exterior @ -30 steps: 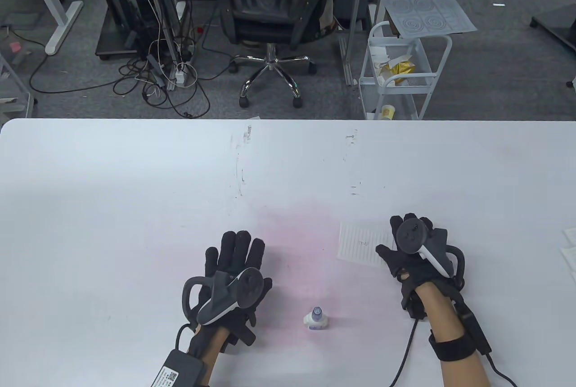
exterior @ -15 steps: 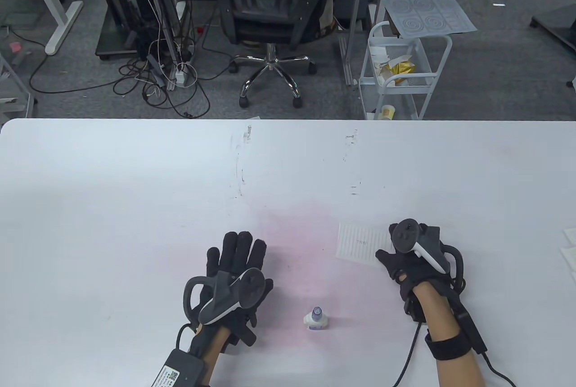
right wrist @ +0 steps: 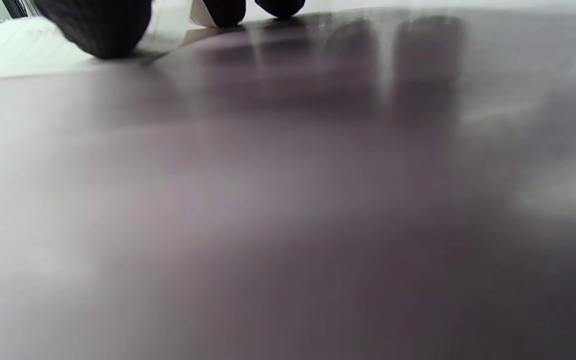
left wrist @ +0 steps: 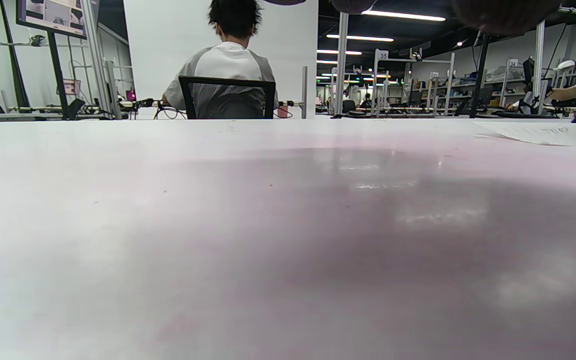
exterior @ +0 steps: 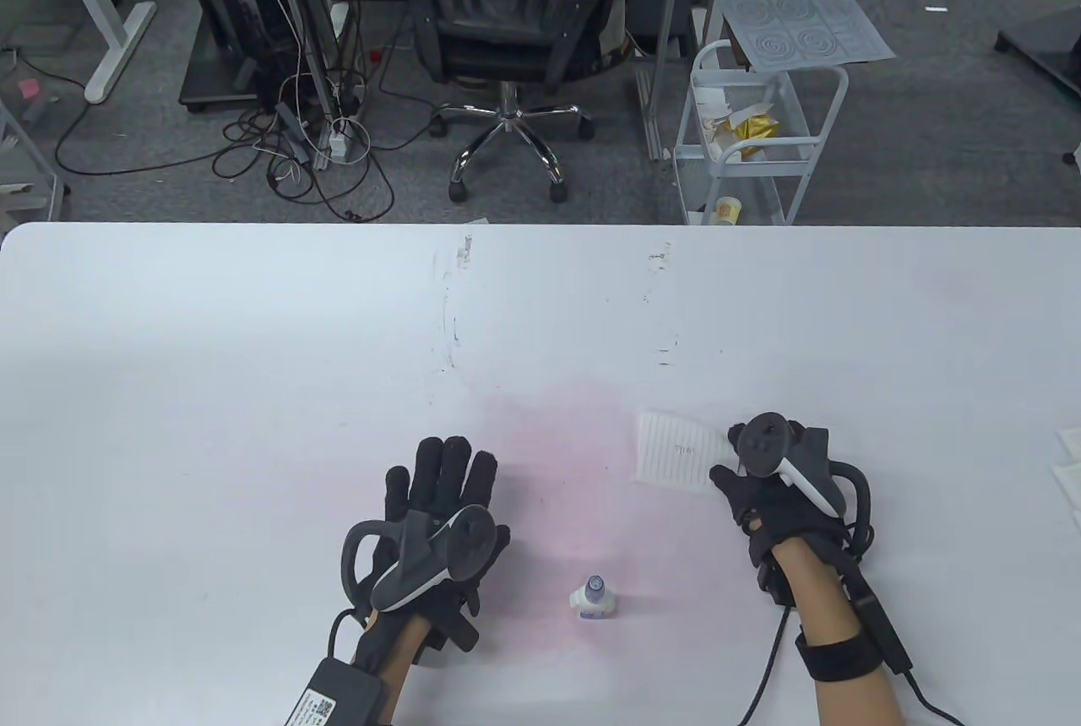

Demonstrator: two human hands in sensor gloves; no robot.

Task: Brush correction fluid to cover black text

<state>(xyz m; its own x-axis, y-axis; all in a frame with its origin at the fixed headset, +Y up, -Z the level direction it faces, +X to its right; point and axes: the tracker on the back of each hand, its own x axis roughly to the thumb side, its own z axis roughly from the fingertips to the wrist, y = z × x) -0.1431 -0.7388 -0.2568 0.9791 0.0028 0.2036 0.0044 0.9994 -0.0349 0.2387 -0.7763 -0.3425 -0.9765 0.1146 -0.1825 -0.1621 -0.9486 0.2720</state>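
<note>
Table view shows my left hand [exterior: 439,506] lying flat on the white surface [exterior: 253,354], fingers [exterior: 443,464] spread wide and holding nothing. I judge it is parked there, waiting until it is needed to steady something. To its right, close to my edge of the surface and between my two hands, the correction fluid bottle [exterior: 594,599] stands upright with its cap on, touched by neither hand. It sits within easy reach of either one.

Further right lies the lined paper [exterior: 680,460] with a small patch of black text [exterior: 682,449] near its middle, not yet covered. My right hand [exterior: 773,490] rests on the paper's right edge, thumb stretched toward the sheet. In the right wrist view the fingertips [right wrist: 103,30] press down where paper meets surface, so I judge they are pinning or nudging the sheet into a handy spot. They are curled fairly narrow under the tracker, gripping nothing I can make out. The bottle has yet to be opened, so brushing has not begun.
</note>
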